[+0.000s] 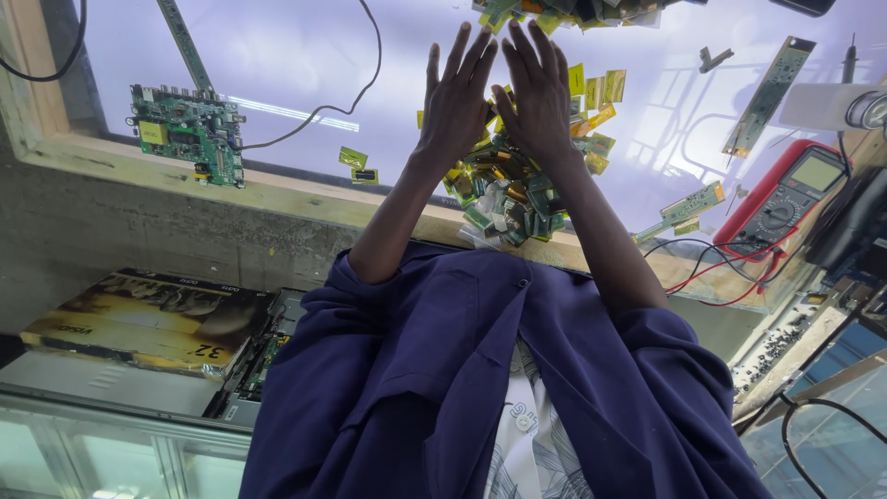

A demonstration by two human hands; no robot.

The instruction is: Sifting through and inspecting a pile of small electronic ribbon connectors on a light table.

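Observation:
Both my hands lie flat, palms down and fingers spread, side by side over a pile of small yellow and green electronic parts on a pale, glossy table top. My left hand rests on the pile's left part and my right hand on its upper right. Neither hand grips anything. More loose yellow parts are scattered just right of my right hand. Dark blue sleeves cover my upper arms.
A green circuit board lies at the left with a black cable running from it. A red multimeter with red leads sits at the right, near narrow strip boards. A wooden rim edges the table, with a printed box below.

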